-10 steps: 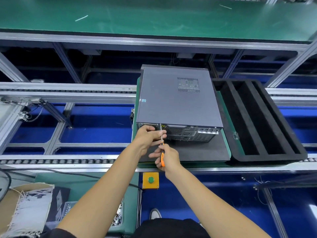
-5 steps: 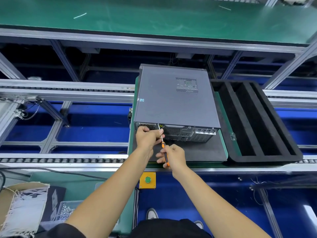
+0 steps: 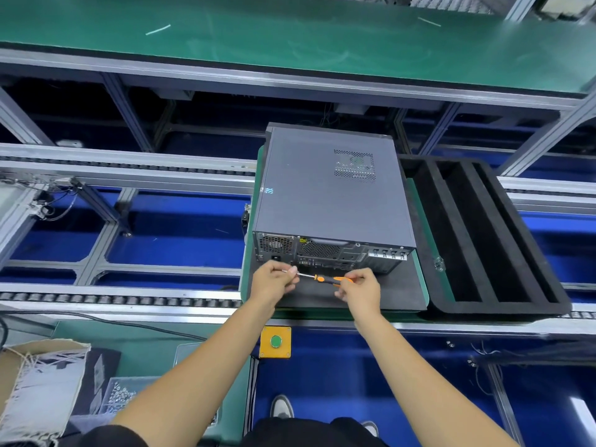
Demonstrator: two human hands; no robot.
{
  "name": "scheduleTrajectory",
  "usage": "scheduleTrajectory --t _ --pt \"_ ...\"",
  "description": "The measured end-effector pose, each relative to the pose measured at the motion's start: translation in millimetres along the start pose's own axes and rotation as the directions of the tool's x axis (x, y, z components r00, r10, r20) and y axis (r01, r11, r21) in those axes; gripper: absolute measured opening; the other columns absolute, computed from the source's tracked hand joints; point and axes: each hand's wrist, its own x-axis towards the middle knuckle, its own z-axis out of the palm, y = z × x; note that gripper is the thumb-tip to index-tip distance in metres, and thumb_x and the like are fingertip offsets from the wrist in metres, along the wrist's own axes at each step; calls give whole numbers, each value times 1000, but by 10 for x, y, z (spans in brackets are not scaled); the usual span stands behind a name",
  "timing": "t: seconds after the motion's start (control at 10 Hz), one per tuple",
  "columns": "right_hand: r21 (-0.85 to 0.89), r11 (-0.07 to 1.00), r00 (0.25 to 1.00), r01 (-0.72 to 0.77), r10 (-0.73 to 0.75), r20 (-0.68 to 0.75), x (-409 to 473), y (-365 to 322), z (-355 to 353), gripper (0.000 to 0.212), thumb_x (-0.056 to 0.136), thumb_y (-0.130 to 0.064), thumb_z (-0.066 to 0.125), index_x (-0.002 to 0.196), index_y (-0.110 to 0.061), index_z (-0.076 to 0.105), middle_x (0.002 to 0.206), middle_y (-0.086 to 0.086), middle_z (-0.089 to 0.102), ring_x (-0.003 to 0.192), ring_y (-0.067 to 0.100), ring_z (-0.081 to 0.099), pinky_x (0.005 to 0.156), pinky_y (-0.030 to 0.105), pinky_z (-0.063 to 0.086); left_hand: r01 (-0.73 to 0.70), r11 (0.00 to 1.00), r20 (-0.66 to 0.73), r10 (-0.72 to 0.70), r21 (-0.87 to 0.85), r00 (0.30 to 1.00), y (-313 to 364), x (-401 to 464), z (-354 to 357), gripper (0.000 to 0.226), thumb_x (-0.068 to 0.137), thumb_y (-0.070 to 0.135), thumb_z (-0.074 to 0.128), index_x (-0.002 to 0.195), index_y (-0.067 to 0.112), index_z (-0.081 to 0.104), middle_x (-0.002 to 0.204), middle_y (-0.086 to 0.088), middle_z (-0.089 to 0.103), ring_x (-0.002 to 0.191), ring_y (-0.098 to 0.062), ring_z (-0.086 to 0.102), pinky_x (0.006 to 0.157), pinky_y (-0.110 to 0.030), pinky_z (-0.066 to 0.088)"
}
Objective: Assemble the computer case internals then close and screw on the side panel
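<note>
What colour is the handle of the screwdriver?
Orange with black, seen in the head view: the screwdriver handle sits in the right hand.

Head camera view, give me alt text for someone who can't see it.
A person's right hand holds an orange-handled screwdriver level, while the left hand pinches its metal tip, just in front of the rear panel of a closed grey computer case lying on a black mat. An empty black foam tray sits to its right.

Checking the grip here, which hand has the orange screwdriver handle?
The right hand grips the handle; the left hand only pinches the screwdriver at its metal tip.
</note>
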Motion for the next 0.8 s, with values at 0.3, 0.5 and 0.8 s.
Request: scheduleTrajectory --t 0.3,0.5,0.8 --pt "169 975 986 -141 155 -67 311 192 -99 14 101 1 54 111 -9 58 104 11 62 77 13 59 91 37 58 67 994 -184 -83 -92 979 -44 217 391 37 90 -1 72 113 4 44 107 -26 67 88 -33 75 82 -44 62" --pt "-97 989 975 -113 130 182 386 268 -221 25 100 4 48 112 -15 59 117 3 64 87 4 61 78 20 49 1 990 -225 30 138 974 -98 312 387 48 87 10 79 115 9 40 109 -13 61 74 -30 76 73 -47 63" --pt "-199 979 945 -42 103 310 457 329 -669 29 90 12 46 105 -8 61 110 9 63 98 15 62 71 16 47 36 989 -148 -15 145 989 -294 53 437 4 101 4 55 104 2 55 97 -19 73 85 -26 69 74 -33 53"
